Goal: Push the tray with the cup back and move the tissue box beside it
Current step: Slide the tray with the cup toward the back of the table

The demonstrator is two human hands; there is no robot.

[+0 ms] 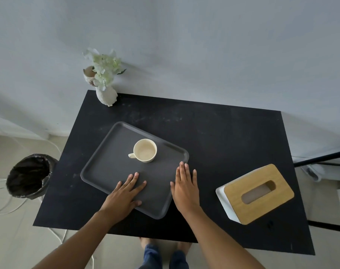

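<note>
On a black table seen from the head camera, a dark grey tray lies skewed near the middle, toward the front edge, with a cream cup standing upright on its far half. The left hand lies flat on the tray's near part, fingers spread, holding nothing. The right hand rests flat, fingers together, against the tray's right rim, probably both set to slide it back without tipping the cup. A white tissue box with a wooden lid sits well apart, near the front right corner. A vase of pale flowers stands at the back left corner. Whether the box holds tissues cannot be made out through its slot.
</note>
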